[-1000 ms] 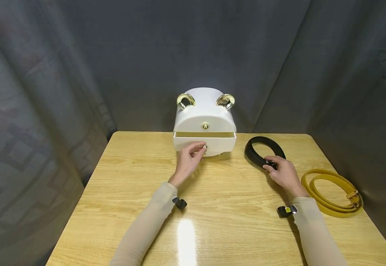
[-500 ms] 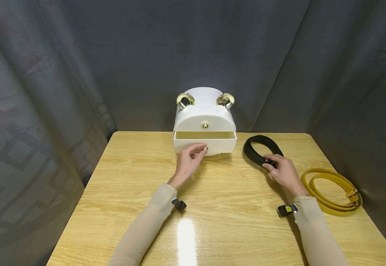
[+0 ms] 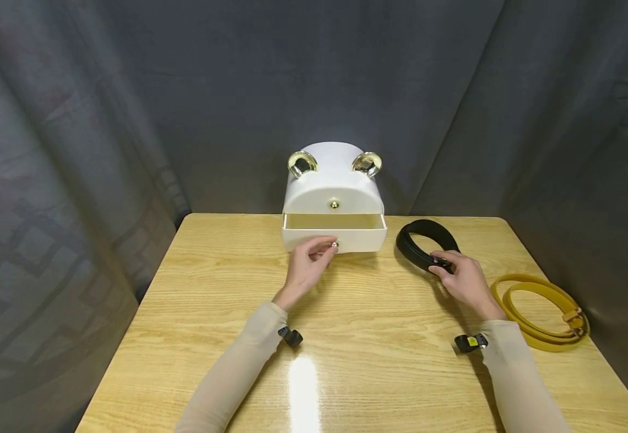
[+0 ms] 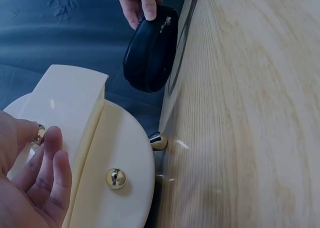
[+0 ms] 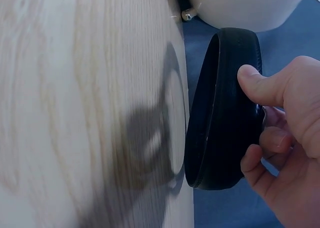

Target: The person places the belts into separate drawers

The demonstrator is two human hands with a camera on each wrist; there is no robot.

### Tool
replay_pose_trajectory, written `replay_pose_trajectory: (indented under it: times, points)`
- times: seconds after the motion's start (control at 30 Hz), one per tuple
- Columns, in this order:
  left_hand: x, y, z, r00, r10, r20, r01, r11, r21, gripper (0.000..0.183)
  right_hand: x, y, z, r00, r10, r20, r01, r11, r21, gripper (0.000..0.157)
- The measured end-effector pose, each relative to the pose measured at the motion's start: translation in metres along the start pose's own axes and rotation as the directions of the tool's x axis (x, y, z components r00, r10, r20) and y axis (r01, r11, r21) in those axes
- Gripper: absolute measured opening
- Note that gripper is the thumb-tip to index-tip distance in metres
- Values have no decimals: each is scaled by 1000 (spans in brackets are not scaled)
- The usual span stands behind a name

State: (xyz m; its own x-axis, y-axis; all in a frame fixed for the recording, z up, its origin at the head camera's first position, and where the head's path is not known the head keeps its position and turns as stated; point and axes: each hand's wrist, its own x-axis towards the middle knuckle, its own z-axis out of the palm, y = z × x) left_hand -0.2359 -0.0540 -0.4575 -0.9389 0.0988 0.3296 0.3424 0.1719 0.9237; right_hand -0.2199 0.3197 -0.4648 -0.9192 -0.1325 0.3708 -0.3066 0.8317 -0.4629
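Drawer (image 3: 363, 241) further out of white box (image 3: 331, 165), left fingers (image 4: 61, 178) pinching knob (image 3: 335, 244)

The box (image 3: 338, 162) is white, its knobs (image 3: 334, 205) gold. Toward its four o'clock, the nearer belt (image 3: 412, 252) is black, the farther belt (image 3: 554, 341) mustard yellow.

White box (image 3: 332, 174) upright, lower drawer (image 3: 361, 241) partway out, the left hand (image 3: 304, 269) pinching its gold knob (image 3: 335, 244); coiled black belt (image 3: 412, 251), right of the box, held by the right hand (image 3: 468, 281)
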Motion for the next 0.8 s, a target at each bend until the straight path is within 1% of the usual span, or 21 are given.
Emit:
replay_pose_trajectory:
  times: [0.47,0.8]
  points:
    - [-9,5,2,1000,-21,21,21,1000,-1,24,-2,-1,-1,1000,7,-10,-7,1000,11,33]
    - [-14,6,0,1000,-17,25,16,1000,2,25,-1,-3,-3,1000,8,-22,-7,1000,21,32]
